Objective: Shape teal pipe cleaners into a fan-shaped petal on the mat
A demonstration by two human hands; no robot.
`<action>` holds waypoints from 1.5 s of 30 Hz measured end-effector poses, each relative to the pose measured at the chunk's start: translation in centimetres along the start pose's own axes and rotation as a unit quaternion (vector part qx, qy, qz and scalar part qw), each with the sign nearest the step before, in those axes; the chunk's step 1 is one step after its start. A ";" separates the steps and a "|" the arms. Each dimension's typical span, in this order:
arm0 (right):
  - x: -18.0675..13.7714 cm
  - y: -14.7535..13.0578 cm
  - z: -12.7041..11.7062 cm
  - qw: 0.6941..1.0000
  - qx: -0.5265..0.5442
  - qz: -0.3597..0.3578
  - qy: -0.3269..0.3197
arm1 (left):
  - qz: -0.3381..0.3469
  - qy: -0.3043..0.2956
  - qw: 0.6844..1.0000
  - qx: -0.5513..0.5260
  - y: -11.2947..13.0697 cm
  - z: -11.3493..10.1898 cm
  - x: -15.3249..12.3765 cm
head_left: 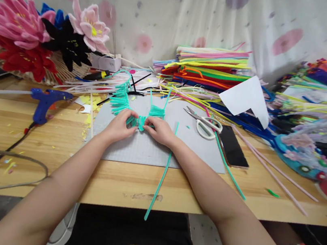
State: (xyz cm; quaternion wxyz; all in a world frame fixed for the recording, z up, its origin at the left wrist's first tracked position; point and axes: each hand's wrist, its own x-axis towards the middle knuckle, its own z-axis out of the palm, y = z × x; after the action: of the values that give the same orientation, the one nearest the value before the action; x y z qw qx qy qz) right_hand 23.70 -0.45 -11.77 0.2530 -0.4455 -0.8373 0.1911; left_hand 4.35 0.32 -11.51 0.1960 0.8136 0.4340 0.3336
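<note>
Both my hands meet over the grey mat, gripping a small folded bundle of teal pipe cleaners. My left hand pinches its left side, fingers closed. From the right, my right hand holds it between thumb and fingers. Just behind my right hand lies another teal folded piece with two upright ends. A longer fringed teal strip rests behind my left hand. One loose teal pipe cleaner runs past my right wrist and over the table's front edge.
The grey mat lies on a wooden table. Scissors and a phone are at the right. A blue glue gun with a cord stands left. Pipe cleaner stacks and fuzzy flowers line the back.
</note>
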 end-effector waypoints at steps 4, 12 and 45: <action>-0.1 -0.1 -0.1 1.000 -0.012 -0.014 -0.002 | -0.037 0.114 0.992 -0.046 -0.6 -1.0 -0.2; -0.2 -0.1 -0.1 1.000 -0.004 -0.024 0.001 | 0.030 -0.036 0.995 0.092 1.1 -1.7 0.0; 0.2 -1.0 0.3 0.997 -0.047 -0.052 0.034 | 0.066 -0.057 0.980 0.181 0.6 -1.0 0.7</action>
State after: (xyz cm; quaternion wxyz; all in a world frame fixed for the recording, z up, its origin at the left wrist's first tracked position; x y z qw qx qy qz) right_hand 22.81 -0.81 -11.40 0.2699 -0.4187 -0.8583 0.1227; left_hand 4.27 0.60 -10.20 0.0476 0.8801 0.4210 0.2144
